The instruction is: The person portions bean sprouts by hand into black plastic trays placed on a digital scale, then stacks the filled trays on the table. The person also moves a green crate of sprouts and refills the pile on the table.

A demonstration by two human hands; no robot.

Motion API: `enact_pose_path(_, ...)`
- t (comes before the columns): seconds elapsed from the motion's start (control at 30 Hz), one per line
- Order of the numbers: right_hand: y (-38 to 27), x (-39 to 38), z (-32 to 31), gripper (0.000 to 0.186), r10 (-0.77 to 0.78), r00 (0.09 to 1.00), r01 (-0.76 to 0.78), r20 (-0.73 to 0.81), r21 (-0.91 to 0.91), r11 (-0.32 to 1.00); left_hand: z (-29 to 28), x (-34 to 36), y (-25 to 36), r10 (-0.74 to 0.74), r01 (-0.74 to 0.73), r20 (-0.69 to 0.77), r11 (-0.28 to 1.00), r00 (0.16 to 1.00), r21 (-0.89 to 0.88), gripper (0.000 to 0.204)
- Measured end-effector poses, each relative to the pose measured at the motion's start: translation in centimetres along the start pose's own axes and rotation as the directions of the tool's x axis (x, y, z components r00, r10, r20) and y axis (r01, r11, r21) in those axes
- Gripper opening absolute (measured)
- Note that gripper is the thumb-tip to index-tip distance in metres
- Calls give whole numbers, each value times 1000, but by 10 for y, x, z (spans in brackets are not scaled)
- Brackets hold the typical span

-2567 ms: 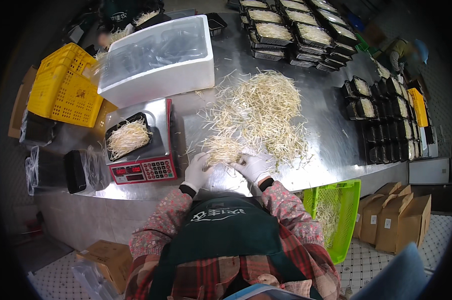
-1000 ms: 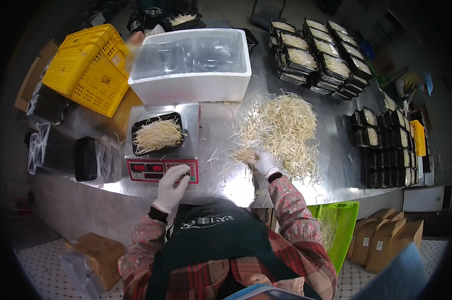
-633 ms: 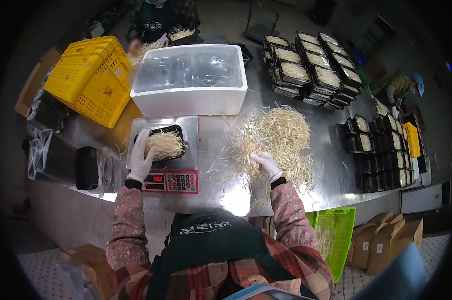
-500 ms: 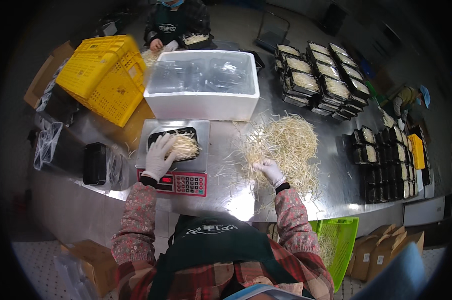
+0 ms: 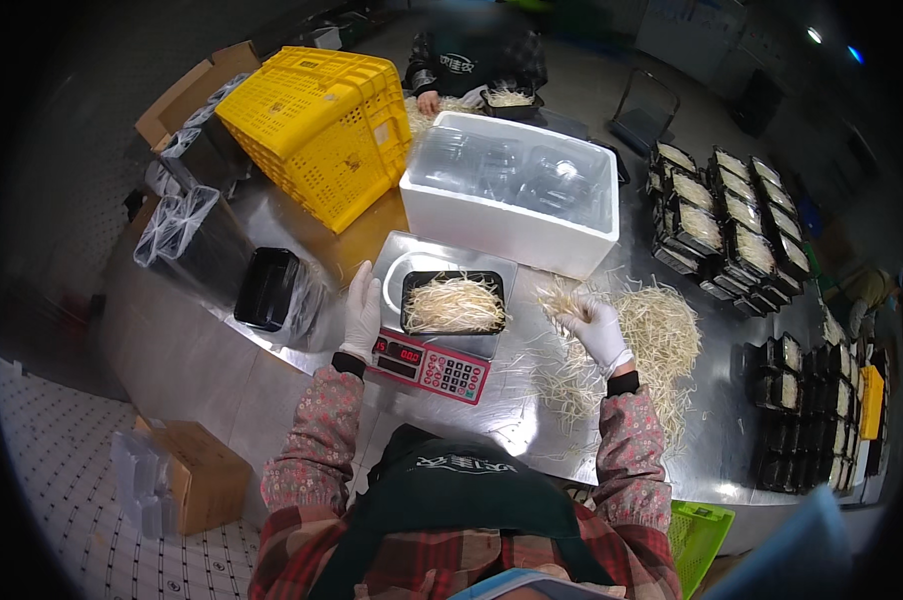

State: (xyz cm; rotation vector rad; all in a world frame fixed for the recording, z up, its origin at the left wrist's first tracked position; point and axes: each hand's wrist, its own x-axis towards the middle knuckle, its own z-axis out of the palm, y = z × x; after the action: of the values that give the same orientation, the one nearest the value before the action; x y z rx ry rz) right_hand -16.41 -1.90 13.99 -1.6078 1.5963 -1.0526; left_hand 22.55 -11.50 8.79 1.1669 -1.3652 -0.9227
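A black tray of pale bean sprouts [image 5: 452,303] rests on the steel platform of a red-fronted scale [image 5: 437,368]. My left hand [image 5: 362,315], in a white glove, is open just left of that tray, its fingers extended upward. My right hand [image 5: 600,330], also gloved, is closed on a small bunch of sprouts [image 5: 562,298] to the right of the scale, at the edge of the loose sprout pile [image 5: 662,335].
Behind stand a white foam box [image 5: 507,235] and yellow crate [image 5: 302,130]; left, empty black trays [image 5: 264,285]. Filled trays [image 5: 732,230] are stacked right, above a green crate [image 5: 700,525]. A co-worker [image 5: 472,60] works across the table, another [image 5: 867,290] at far right.
My left hand has left the sprout pile, reached onto the tray on the scale, then moved off it to the left. My right hand has lifted a bunch from the pile.
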Motion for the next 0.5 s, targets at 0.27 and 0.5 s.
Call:
enact_pose_path(0.27,-80,75,83,37,-412,865,500,287,-425,754,-2,0,-17,-89,108,138,985,986,-136,53)
enact_pose_path(0.5,-29,43,179,79,-363,867,499,343,-598,628,48,-27,-3,291,-435,347,766,892,474,48)
